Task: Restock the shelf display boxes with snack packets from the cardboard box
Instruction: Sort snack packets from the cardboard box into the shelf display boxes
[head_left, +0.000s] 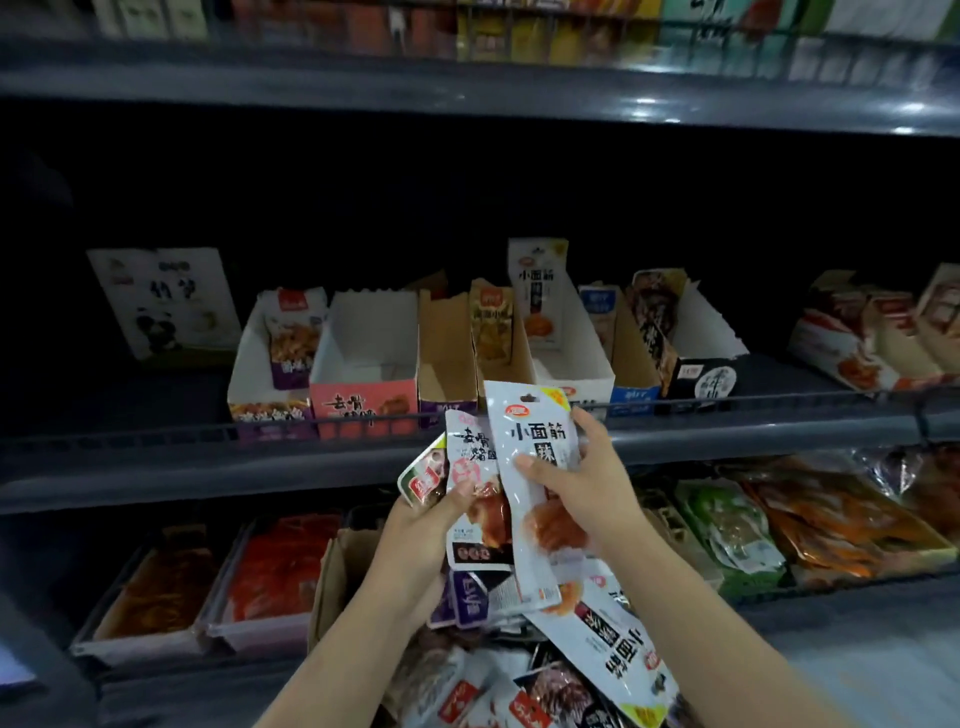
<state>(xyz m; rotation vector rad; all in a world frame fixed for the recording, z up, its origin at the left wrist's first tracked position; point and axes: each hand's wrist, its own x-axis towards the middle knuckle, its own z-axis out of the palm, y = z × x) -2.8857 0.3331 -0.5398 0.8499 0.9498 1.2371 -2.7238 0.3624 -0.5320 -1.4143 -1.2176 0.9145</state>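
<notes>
Two hands meet in front of the dark metal shelf rail (727, 400). The right hand (582, 483) pinches a tall white snack packet with an orange picture (535, 499) upright, its top edge overlapping the rail. The left hand (431, 525) grips a fan of smaller white packets (470, 467) just beside it. Below lies the brown cardboard box (337, 571), heaped with packets. Behind the rail, the pink-fronted white display box (363, 400) stands open, touching its neighbours on both sides

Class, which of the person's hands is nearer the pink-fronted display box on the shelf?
Left. The left hand holds packets just below the pink-fronted box; the right hand is below and further right.
</notes>
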